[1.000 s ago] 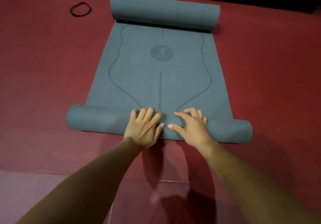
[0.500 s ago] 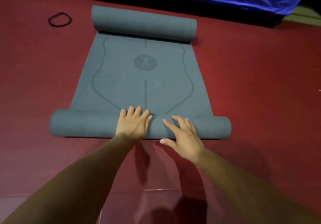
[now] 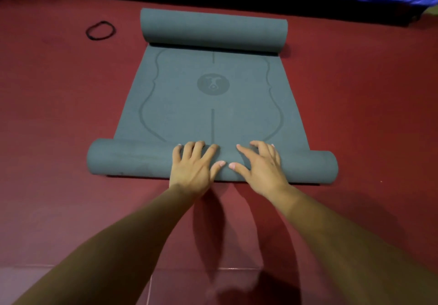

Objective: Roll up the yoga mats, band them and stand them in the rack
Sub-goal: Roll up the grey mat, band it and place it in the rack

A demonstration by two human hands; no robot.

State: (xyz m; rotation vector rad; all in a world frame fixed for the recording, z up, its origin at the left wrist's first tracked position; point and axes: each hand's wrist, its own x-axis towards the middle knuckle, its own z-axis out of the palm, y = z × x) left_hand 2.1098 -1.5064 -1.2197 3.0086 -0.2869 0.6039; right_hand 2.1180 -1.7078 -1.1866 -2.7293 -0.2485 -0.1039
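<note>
Yoga mat (image 3: 184,105) lies on the red floor (image 3: 360,120), near end rolled. Left hand (image 3: 194,166) and right hand (image 3: 262,168) press flat on the roll, fingers spread, gripping nothing. Best push evenly, keeping the edges square.

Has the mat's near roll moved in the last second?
Yes: the near roll has rolled forward, closer to the round logo.
</note>
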